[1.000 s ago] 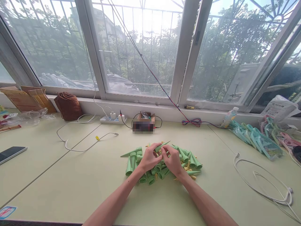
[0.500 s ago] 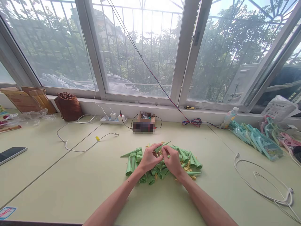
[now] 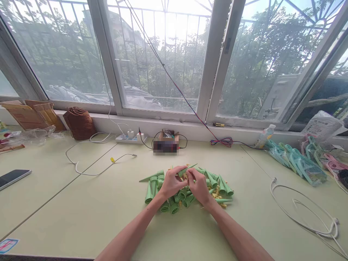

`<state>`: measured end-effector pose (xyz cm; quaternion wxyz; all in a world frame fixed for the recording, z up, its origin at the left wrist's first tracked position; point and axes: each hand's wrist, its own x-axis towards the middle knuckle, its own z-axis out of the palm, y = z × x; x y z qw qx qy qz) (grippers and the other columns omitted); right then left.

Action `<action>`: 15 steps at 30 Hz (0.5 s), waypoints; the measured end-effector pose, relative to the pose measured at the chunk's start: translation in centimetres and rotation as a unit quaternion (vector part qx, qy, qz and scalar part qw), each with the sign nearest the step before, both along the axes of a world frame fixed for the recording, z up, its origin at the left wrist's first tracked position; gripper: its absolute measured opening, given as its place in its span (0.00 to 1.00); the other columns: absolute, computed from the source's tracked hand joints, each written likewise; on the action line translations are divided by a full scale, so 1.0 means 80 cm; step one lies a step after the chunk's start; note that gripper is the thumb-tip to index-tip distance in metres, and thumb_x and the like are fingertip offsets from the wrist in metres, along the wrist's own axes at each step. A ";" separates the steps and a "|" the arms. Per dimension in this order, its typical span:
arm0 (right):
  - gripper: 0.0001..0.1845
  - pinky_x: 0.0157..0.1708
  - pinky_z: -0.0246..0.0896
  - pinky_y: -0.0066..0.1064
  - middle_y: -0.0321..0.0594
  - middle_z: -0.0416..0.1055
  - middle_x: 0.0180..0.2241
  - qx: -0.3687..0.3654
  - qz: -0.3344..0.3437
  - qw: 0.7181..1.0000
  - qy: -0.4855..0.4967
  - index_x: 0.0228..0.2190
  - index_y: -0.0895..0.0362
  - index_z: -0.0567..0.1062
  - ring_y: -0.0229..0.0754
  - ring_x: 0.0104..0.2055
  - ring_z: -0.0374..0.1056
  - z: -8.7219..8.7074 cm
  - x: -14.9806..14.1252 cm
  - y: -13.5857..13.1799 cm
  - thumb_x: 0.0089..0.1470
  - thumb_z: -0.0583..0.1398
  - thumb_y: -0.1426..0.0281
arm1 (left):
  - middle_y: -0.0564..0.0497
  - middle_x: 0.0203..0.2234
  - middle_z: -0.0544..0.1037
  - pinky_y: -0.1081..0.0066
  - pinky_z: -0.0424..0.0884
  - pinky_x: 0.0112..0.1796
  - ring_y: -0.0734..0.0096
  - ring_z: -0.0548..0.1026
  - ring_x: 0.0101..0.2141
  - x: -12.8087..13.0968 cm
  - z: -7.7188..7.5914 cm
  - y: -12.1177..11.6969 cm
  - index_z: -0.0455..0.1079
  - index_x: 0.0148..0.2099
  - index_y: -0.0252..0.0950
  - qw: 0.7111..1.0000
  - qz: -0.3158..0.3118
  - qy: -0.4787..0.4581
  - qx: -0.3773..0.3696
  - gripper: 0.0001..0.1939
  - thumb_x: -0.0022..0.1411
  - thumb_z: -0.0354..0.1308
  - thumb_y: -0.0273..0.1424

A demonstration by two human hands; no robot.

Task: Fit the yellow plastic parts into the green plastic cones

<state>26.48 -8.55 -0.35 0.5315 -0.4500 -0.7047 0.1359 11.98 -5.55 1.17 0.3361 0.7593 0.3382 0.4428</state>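
Note:
A pile of green plastic plant watering spikes [image 3: 149,192], hollow cones with threaded wide ends, lies on the table in front of me. Small yellow plastic pieces [image 3: 217,194] are mixed in among them. Over the middle of the pile, my left hand [image 3: 174,181] is closed around one green spike [image 3: 190,167], its tip pointing up to the right. Close beside it, my right hand [image 3: 199,184] has thumb and fingertips pinched together near that spike. Whatever sits in this pinch is hidden by the fingers.
Along the windowsill stand a brown drawstring bag [image 3: 79,123], a power strip [image 3: 119,139], a small cardboard box [image 3: 175,137] and a bottle [image 3: 265,136]. White cables [image 3: 89,174] lie left and right. A phone [image 3: 15,178] is at far left, bagged teal hangers [image 3: 301,163] at right.
Almost nothing differs. Both hands stay over the pile in nearly the same pose, with only a very slight shift of the view.

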 end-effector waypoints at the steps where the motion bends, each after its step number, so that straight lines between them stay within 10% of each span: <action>1: 0.11 0.27 0.57 0.28 0.36 0.67 0.26 0.000 0.001 1.000 0.003 0.33 0.56 0.70 0.39 0.25 0.61 0.000 0.000 0.000 0.64 0.49 0.69 | 0.47 0.45 0.78 0.73 0.77 0.31 0.71 0.76 0.33 0.000 0.000 0.000 0.72 0.52 0.34 1.000 0.002 0.002 0.001 0.26 0.48 0.58 0.21; 15: 0.11 0.28 0.61 0.28 0.37 0.71 0.27 -0.028 -0.003 0.999 0.033 0.31 0.56 0.70 0.39 0.28 0.67 0.008 -0.002 -0.003 0.63 0.52 0.67 | 0.47 0.47 0.77 0.71 0.80 0.34 0.69 0.78 0.37 0.000 -0.007 0.003 0.72 0.54 0.34 1.000 0.010 -0.019 0.004 0.28 0.49 0.58 0.21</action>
